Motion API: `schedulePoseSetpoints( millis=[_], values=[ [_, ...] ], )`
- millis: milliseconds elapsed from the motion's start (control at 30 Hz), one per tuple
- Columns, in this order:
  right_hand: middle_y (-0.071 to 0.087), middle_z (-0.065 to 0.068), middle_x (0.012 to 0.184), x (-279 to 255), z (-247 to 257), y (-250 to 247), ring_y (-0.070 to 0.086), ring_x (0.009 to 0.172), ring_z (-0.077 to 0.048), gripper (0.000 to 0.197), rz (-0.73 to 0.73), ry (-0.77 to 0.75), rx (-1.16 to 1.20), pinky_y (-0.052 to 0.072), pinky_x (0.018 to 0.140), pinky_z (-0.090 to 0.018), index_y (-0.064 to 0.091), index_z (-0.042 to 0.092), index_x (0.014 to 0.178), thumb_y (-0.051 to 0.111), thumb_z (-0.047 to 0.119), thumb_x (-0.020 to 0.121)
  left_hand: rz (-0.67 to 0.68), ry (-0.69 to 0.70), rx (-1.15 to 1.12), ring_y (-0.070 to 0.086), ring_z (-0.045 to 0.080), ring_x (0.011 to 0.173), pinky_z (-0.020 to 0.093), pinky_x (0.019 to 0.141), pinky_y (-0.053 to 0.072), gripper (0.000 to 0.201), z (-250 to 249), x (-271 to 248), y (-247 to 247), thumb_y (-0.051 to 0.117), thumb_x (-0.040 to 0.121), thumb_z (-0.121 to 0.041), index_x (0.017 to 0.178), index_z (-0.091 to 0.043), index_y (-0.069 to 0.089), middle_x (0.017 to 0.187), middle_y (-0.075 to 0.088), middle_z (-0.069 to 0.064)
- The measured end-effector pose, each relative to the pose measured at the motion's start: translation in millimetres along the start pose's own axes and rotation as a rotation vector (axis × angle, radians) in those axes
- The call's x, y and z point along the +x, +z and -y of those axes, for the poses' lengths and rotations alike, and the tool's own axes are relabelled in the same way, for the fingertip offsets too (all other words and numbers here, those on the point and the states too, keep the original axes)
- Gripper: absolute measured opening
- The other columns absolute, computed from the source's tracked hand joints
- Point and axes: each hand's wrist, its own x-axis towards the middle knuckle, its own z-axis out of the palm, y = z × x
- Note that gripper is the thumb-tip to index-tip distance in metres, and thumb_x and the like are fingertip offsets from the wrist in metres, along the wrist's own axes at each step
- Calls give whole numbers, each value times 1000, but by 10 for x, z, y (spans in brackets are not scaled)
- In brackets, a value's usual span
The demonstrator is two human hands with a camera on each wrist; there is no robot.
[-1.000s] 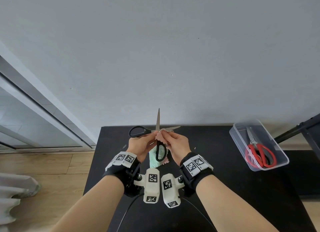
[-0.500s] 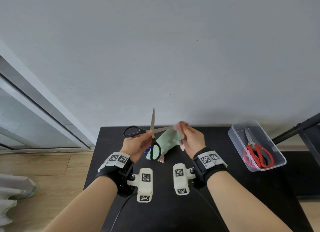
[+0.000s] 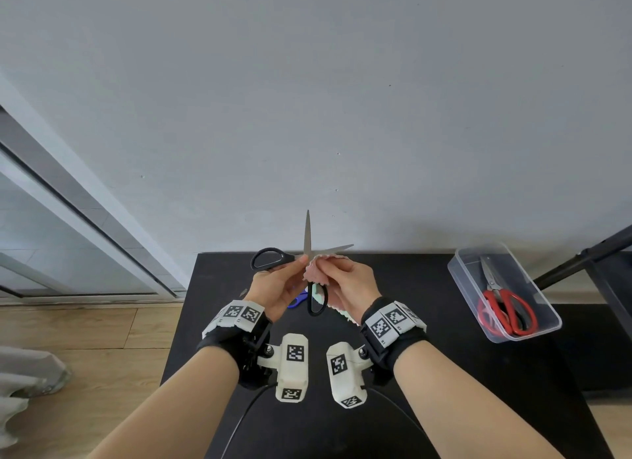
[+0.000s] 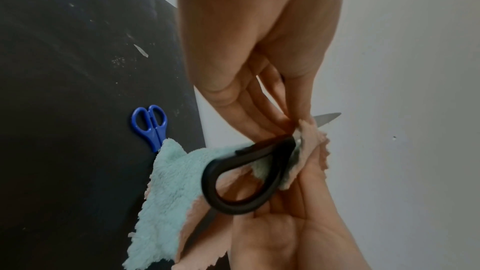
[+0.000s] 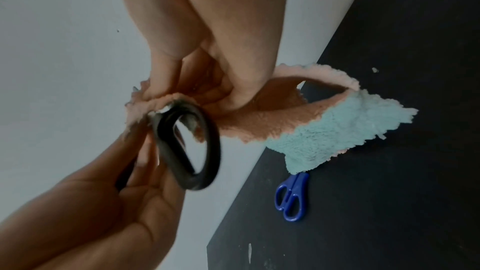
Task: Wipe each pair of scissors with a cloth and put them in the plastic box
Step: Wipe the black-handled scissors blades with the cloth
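Black-handled scissors [image 3: 268, 258] [image 4: 259, 149] [image 5: 211, 141] are held above the black table [image 3: 444, 390] with the blades spread, one pointing up and one to the right. My left hand [image 3: 290, 270] grips them at the handle near the pivot. My right hand [image 3: 342, 280] pinches a pink and teal fluffy cloth [image 3: 316, 270] [image 4: 168, 182] [image 5: 337, 126] around the right blade close to the pivot. The clear plastic box [image 3: 458, 274] stands at the right with red-handled scissors [image 3: 492, 287] inside. Small blue scissors [image 3: 298, 299] [image 4: 155, 137] [image 5: 298, 180] lie on the table under my hands.
The table's far edge meets a grey wall. A dark frame [image 3: 581, 256] rises at the far right behind the box. Wooden floor [image 3: 102, 349] and a sliding door track lie to the left of the table.
Half a second ago my right hand had drawn the cloth out toward the tip of the right blade. It is now back at the pivot. The left hand still grips the scissors.
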Motion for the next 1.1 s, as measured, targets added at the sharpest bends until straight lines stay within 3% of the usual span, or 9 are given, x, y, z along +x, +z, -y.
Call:
schedulePoseSetpoints(
  millis=[67,133,233,300,500,700,833,967,1100],
  values=[
    [72,-16,91,14,-5,6,70,79,-27,9,-24,4,-58,56,66,-34,71,1,90,65,8,87,10,0,8,68,19,75,25,66,58,18,25,-12,5,63,86,-3,101,7,65,91,71,12],
    [72,-17,98,34,-20,1,69,90,-29,15,-37,-17,-107,56,82,-41,70,-1,97,65,10,88,7,5,26,68,19,72,25,63,58,14,38,-21,3,60,88,-1,98,7,66,86,71,12],
    [73,-13,90,36,-53,3,69,89,-26,12,-40,-34,-128,52,91,-41,70,1,91,62,9,89,-8,23,78,67,26,85,32,76,58,12,47,-16,-28,60,88,0,96,6,66,96,69,17],
    [73,-11,85,31,-66,-4,70,85,-23,14,-33,-41,-118,54,88,-37,71,0,86,61,9,90,-14,25,100,67,29,90,35,81,57,10,54,-10,-44,61,87,1,93,5,67,100,69,20],
    [71,-17,93,35,-42,-137,69,83,-23,20,-63,-42,-89,55,67,-27,69,-6,96,59,11,92,-27,26,109,72,23,75,31,67,59,10,10,-27,-77,67,82,1,90,7,67,85,73,16],
    [66,-11,75,12,110,-389,58,47,-14,24,-120,-19,-54,44,41,-23,65,-8,96,54,14,95,-45,3,135,69,15,65,27,65,58,10,-48,-1,-261,68,82,-3,91,2,65,75,70,9],
    [65,-12,80,61,176,-484,45,54,-20,24,-94,-66,-231,33,48,-29,69,0,86,58,19,93,-66,29,236,61,16,68,23,63,48,6,-123,16,-298,68,83,-7,88,-6,65,77,66,8],
    [68,-7,81,73,281,-415,63,66,-15,19,-22,-54,-331,47,51,-22,70,1,96,64,18,89,-54,91,404,51,18,70,22,61,37,7,-168,15,-262,72,81,-10,85,-7,67,69,67,3],
    [71,0,76,91,323,-309,67,71,-9,8,37,-98,-477,51,60,-19,73,10,87,66,14,87,-9,97,518,51,20,78,21,61,36,5,-193,4,-217,76,79,-15,80,-11,72,72,68,4]
  ],
)
